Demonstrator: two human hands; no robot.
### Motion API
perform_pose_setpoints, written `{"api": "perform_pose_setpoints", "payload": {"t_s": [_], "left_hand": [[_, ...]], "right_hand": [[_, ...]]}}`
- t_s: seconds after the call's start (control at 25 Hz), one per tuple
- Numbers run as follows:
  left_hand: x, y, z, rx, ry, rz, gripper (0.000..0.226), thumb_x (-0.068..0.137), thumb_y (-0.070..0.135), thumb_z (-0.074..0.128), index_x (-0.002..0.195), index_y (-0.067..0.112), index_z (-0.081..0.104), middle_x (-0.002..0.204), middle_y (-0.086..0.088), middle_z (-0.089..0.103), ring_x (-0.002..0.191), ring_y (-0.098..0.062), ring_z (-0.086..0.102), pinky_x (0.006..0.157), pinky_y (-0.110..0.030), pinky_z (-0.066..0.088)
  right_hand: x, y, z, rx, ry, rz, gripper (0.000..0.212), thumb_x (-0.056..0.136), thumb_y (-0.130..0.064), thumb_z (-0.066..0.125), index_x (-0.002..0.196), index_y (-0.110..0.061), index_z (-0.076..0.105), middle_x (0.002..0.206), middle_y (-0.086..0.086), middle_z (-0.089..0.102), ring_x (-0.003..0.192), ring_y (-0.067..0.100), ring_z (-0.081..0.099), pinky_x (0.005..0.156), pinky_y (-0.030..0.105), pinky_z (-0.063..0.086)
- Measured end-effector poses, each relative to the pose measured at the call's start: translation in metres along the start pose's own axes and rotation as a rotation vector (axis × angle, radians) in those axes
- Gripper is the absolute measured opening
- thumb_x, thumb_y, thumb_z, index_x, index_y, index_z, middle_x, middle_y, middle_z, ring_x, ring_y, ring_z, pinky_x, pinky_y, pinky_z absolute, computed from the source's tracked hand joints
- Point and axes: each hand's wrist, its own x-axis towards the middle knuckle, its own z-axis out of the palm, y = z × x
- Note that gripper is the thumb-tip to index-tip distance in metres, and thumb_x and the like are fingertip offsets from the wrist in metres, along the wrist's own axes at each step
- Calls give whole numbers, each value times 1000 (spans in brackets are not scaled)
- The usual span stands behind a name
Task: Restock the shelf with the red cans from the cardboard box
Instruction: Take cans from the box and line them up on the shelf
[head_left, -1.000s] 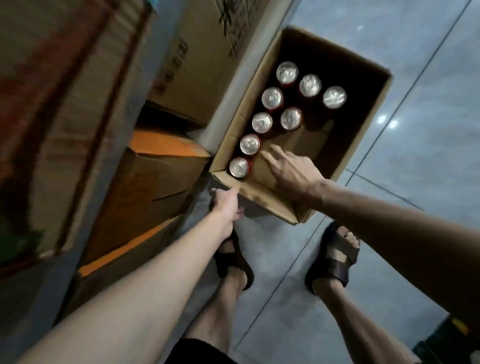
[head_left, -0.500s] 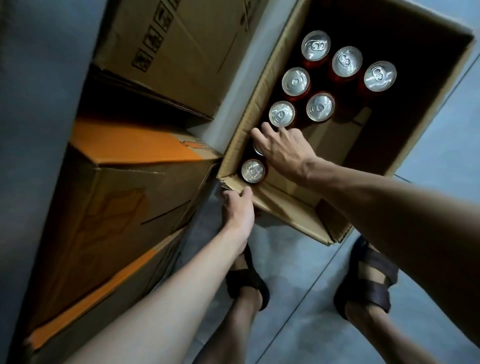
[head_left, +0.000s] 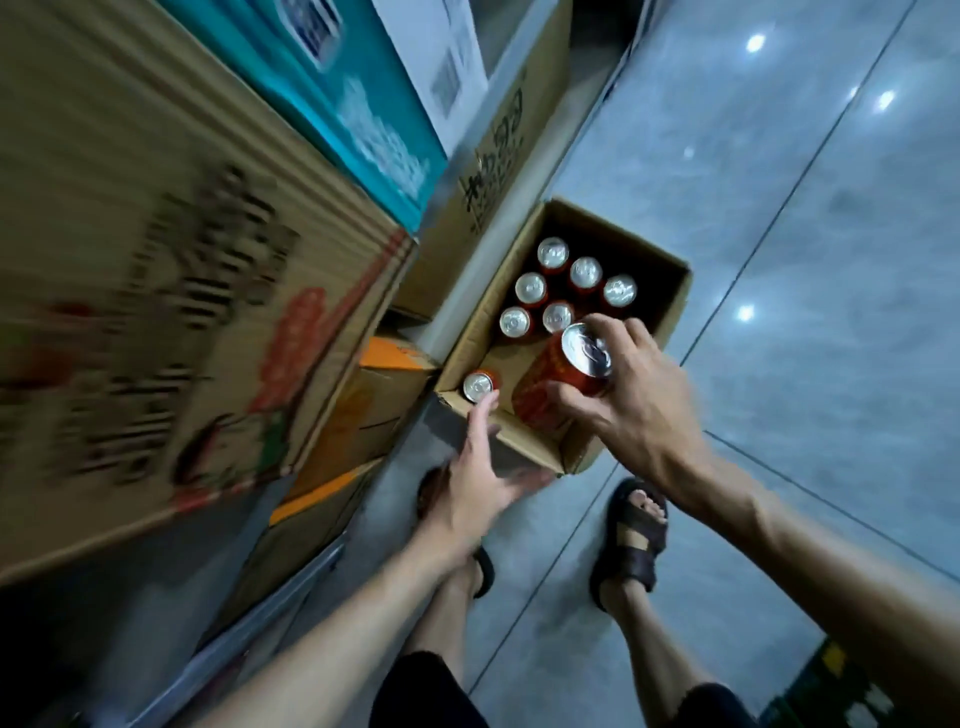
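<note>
An open cardboard box stands on the floor beside the shelf. Several red cans with silver tops stand upright inside it, and one more can stands alone in the near left corner. My right hand grips a red can by its side and holds it tilted above the box's near edge. My left hand is spread, fingers straight, against the outside of the box's near wall, its fingertips just below the corner can.
The shelf on the left is packed with cartons: a large blurred brown one, a teal one, and orange-topped ones low down. Glossy grey tiles stretch to the right. My sandalled feet stand just before the box.
My right hand has closed round a can and lifted it out of the box. My left hand has come off the box's rim and opened. The view has pulled back and up.
</note>
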Motion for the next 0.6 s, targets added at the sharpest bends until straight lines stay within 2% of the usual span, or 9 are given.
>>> {"api": "perform_pose_setpoints", "payload": {"t_s": [0.08, 0.12, 0.2, 0.28, 0.4, 0.48, 0.6], "left_hand": [[-47, 66, -18, 25, -7, 114, 91, 66, 42, 85, 141, 29, 35, 135, 16, 52, 125, -2, 49, 101, -14, 38], [-70, 96, -28, 5, 28, 139, 84, 62, 43, 86, 132, 36, 40, 124, 23, 57, 116, 5, 53, 94, -8, 40], [-129, 162, -56, -37, 120, 194, 75, 60, 36, 90, 121, 39, 47, 104, 27, 61, 97, 15, 58, 78, -1, 40], [-192, 213, -83, -83, 168, 248, 70, 61, 36, 89, 121, 33, 52, 100, 26, 64, 94, 17, 58, 76, -1, 41], [-280, 262, -128, -173, 225, 294, 69, 61, 49, 85, 121, 45, 52, 107, 25, 65, 101, 10, 62, 79, -4, 46], [-324, 282, -157, -262, 180, 299, 64, 64, 47, 83, 121, 53, 54, 115, 23, 67, 107, 3, 64, 87, -11, 50], [-375, 292, -195, -417, 71, 235, 61, 65, 33, 83, 122, 33, 61, 120, 2, 71, 114, -18, 66, 98, -34, 52]], "right_hand": [[-23, -47, -68, 244, -17, 49, 63, 68, -60, 62, 121, -27, 56, 107, -7, 58, 98, 14, 58, 80, 32, 46], [-33, -70, -99, 352, -29, 76, 58, 68, -57, 63, 118, -27, 59, 105, -8, 61, 98, 12, 59, 81, 30, 47], [-57, -127, -167, 491, -56, 74, 47, 70, -55, 64, 108, -28, 60, 97, -13, 65, 93, 8, 61, 77, 24, 48], [-81, -184, -228, 572, -95, 19, 46, 70, -58, 63, 103, -25, 62, 92, -12, 65, 89, 6, 62, 71, 22, 47], [-112, -260, -295, 645, -243, -113, 54, 69, -63, 64, 111, -29, 63, 100, -9, 69, 89, 2, 65, 71, 17, 49], [-126, -302, -323, 667, -356, -217, 55, 70, -57, 67, 119, -31, 62, 109, -8, 69, 98, 5, 66, 76, 20, 51], [-142, -366, -346, 621, -560, -385, 54, 76, -40, 66, 128, -29, 57, 121, -4, 65, 109, 8, 62, 83, 20, 50]]}}
